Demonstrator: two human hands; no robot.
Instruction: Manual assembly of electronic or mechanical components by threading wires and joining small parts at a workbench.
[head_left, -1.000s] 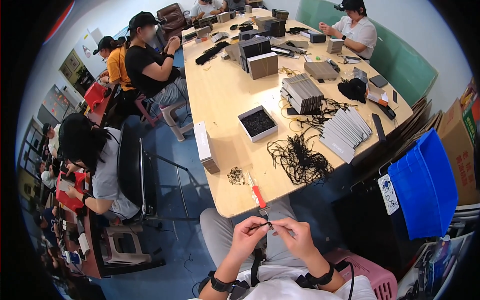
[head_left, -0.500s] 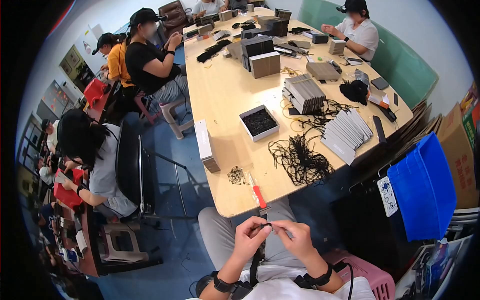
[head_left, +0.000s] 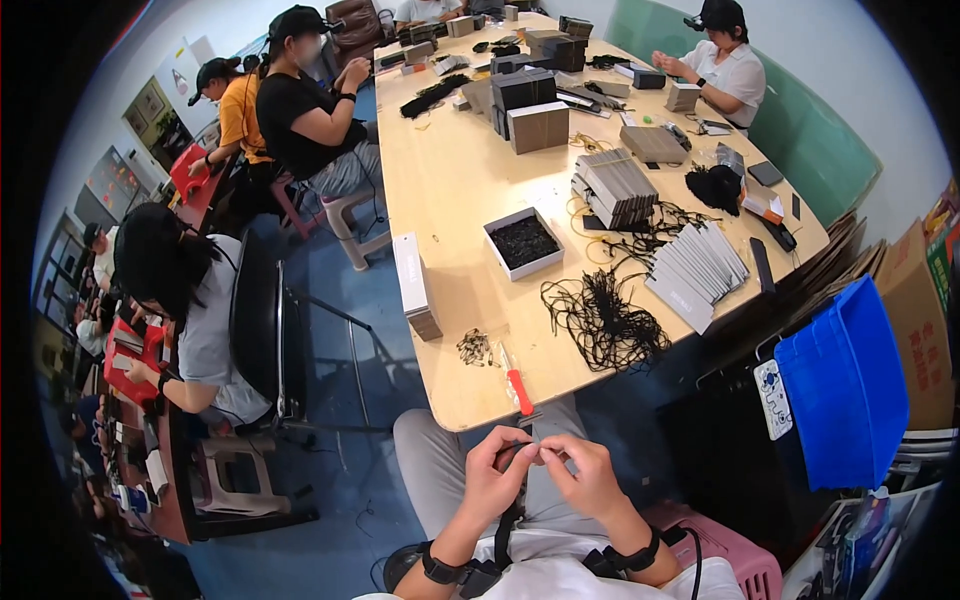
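Note:
My left hand [head_left: 495,472] and my right hand [head_left: 584,474] meet over my lap, just off the table's near edge. Both pinch a thin black cord, mostly hidden by the fingertips. Just beyond them, a tool with a red handle [head_left: 519,392] lies at the table edge. A small heap of metal pieces [head_left: 474,348] lies near it, and a tangle of black cords [head_left: 606,322] spreads to the right.
On the table [head_left: 455,205] stand a white box [head_left: 489,247] of small black pieces, an upright white-and-grey stack [head_left: 412,285], fanned grey cards [head_left: 695,275] and bundled grey cards [head_left: 612,185]. A blue bin [head_left: 845,390] is at right. Several people sit around.
My fingertips have drawn closer together, and less of the black cord shows between them. The view has shifted slightly. At left, a seated person's hands have moved down over a red container.

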